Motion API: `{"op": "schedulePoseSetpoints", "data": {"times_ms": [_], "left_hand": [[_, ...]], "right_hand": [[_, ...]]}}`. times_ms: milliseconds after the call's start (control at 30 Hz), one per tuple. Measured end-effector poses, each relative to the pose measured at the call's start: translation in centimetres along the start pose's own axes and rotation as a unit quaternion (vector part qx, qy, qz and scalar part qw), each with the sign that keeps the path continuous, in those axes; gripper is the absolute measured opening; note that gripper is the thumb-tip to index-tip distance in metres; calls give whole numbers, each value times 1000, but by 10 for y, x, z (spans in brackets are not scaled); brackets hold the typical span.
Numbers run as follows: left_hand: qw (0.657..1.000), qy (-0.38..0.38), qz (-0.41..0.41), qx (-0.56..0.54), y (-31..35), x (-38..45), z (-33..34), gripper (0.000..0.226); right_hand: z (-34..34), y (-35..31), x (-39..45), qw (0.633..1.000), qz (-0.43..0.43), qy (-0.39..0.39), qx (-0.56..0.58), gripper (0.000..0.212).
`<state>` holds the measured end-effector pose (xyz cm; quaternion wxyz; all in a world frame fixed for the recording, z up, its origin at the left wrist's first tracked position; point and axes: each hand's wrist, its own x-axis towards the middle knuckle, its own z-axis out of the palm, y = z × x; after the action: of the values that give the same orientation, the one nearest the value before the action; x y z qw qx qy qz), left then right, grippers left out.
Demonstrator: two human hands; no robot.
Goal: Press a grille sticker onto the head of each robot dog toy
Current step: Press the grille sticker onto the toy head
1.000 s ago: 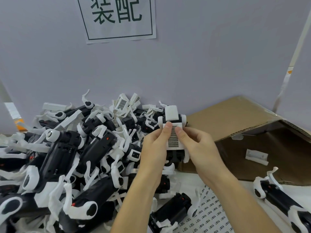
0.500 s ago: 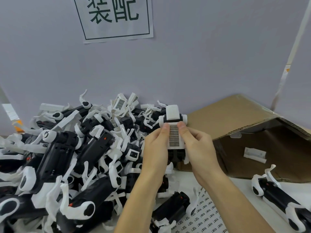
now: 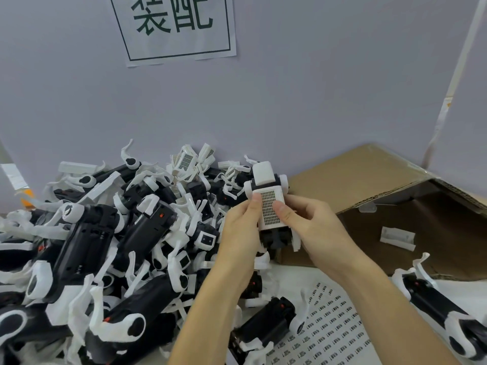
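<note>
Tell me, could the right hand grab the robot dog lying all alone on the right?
Probably yes. The right hand is busy holding the held toy, so it must let go first. The lone dog lies on the table by the cardboard box, with nothing visible between it and that hand.

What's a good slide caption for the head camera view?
Both hands, left hand and right hand, thumbs pressing a grille sticker onto a robot dog toy.
</note>
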<state>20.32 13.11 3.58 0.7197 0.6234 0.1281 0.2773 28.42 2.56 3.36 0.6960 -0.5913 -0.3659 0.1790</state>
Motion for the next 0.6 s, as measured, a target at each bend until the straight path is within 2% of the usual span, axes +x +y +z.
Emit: {"op": "schedulePoseSetpoints", "data": {"times_ms": [100,233,367,500,600], "left_hand": [[997,-54,34,39,-1,0,-3,26],[991,-33,84,97,-2,-2,-4,33],[993,-46,60,86,2,-1,-9,29],[993,-29,70,92,2,-1,-9,29],[997,-11,58,57,1,-1,-8,20]], "right_hand": [[-3,-2,-1,999,-24,23,-30,22],[-1,-2,-2,991,-70,52,-97,17],[0,-1,-2,993,-71,38,-90,15],[8,5,-1,986,-98,62,-117,17],[11,8,0,987,-80,88,-111,15]]}}
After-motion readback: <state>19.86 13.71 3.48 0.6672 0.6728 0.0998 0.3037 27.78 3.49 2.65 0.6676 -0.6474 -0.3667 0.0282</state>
